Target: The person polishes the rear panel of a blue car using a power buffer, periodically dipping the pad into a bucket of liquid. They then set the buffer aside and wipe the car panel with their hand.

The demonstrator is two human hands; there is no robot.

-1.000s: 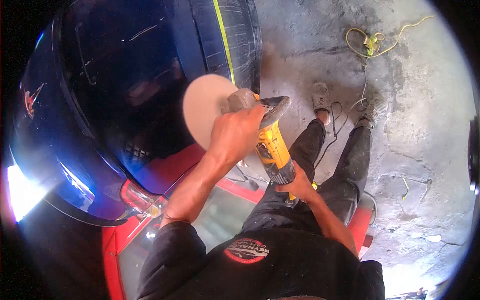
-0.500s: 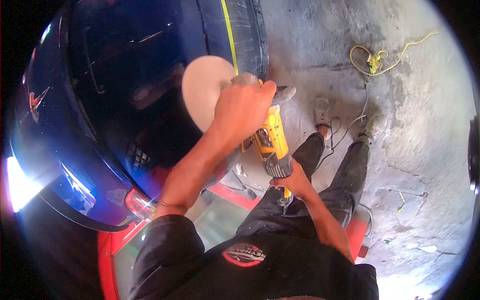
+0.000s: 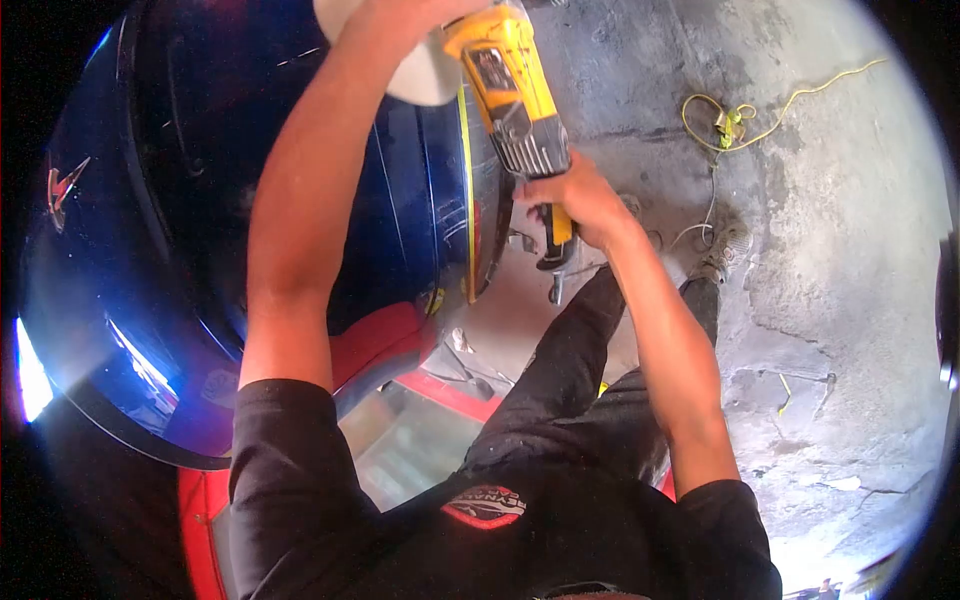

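Sunlight is washing over the cracked grey concrete floor (image 3: pixel 840 300) at right, where a yellow cord (image 3: pixel 740 120) is lying far off.

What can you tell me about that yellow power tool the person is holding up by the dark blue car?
The yellow polisher has a plastic-looking yellow body with a dark label, a ribbed grey section and a black rear handle. It is raised near the top of the view, tilted, beside the car's blue panel. The right hand grips its rear handle; the left hand is at its head, mostly cut off by the picture's edge. Part of a pale round pad shows at its front end.
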